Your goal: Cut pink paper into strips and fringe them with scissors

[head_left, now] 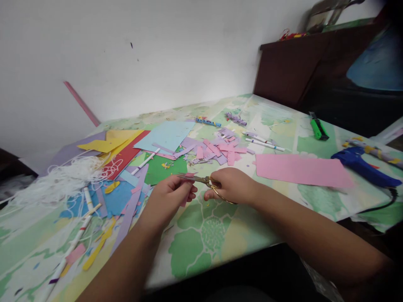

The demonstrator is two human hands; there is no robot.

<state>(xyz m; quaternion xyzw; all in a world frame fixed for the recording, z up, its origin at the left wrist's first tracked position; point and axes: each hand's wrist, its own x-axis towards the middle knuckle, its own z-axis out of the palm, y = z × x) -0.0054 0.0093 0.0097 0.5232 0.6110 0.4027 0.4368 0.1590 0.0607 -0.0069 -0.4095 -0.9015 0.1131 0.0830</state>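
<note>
Near the middle of the table, my right hand [231, 184] has its fingers in the gold handles of a pair of scissors [206, 180]. The blades point left, toward my left hand [173, 193]. Between the fingers of my left hand is a small strip of pink paper [190, 174], touching the blades; part of it is hidden by the fingers. Just beyond the hands lies a heap of pink and purple paper strips [220, 149], several of them with fringed edges. To the right of the scissors rests a larger pink paper sheet [296, 170].
A tangle of white string [69, 180] and coloured sheets, including a light blue sheet [166, 136], cover the left side. White sticks [264, 144] lie behind the heap. On the right are a green box cutter [318, 126] and a blue glue gun [365, 165] with a cord.
</note>
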